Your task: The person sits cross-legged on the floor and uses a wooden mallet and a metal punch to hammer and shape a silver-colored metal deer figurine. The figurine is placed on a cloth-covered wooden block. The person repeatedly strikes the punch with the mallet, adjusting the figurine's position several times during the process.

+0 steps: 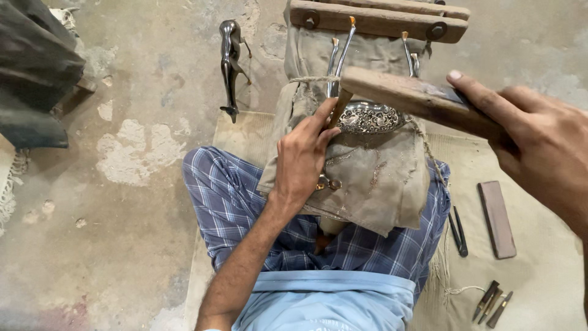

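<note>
Ornate silver piece (367, 117) on cloth-wrapped block (361, 171); left hand (303, 156) fingers grasp chisel (338, 105); right hand (539, 144) grips wooden mallet (416, 98); open floor (122, 184) at left.

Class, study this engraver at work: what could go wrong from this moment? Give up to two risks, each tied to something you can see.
1. The right hand holds the wooden mallet raised close above the left hand, so a stray blow could hit its fingers.
2. The chisel stands slanted on the ornate silver piece; it could skid and scar the pattern.
</note>
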